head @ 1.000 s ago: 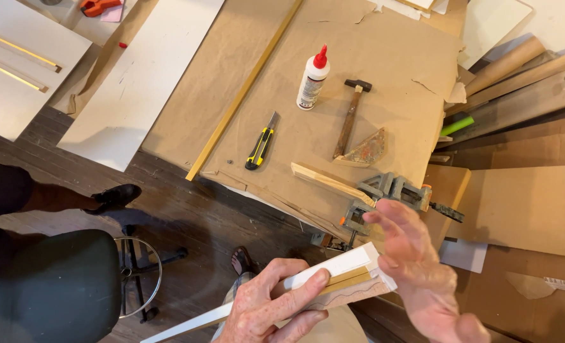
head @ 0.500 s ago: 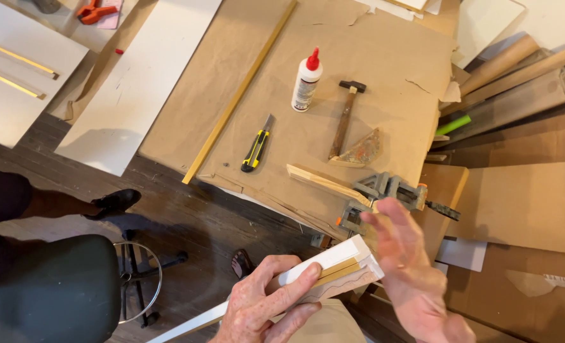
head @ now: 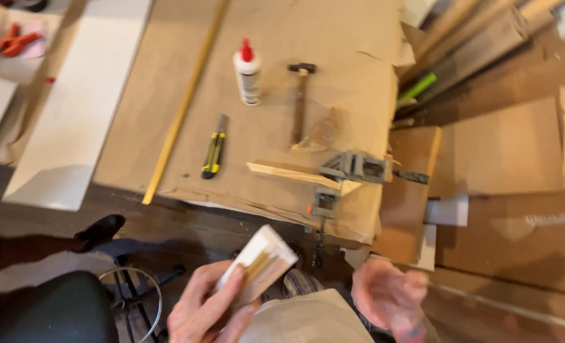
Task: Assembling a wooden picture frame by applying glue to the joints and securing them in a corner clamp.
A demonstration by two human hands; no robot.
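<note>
The left hand [head: 209, 311] is closed around a short white piece of moulding [head: 260, 262], thumb along one side and fingers on the other. The piece points up and away from the person, its cut end showing a pale face with yellowish wooden strips inside. It is held in the air below the near edge of the tabletop [head: 352, 57], over the person's lap and not touching the paper-covered surface.

The right hand [head: 390, 298] is blurred, open with fingers loosely spread, and holds nothing; it hovers just off the near right corner of the tabletop.

On the brown paper near that corner, a grey metal corner clamp [head: 349, 171] grips a light wooden strip [head: 282, 173] that lies along the near edge. Beyond it a hammer [head: 300, 101] lies with its head toward the far edge, a white glue bottle [head: 248, 73] with a red cap just to its left. A yellow and black utility knife [head: 214, 147] lies further left, and a long yellow strip [head: 184, 105] runs from the near edge toward the far edge. A white board [head: 79, 108] lies off the left edge. A dark stool [head: 34, 311] stands on the floor at lower left.
</note>
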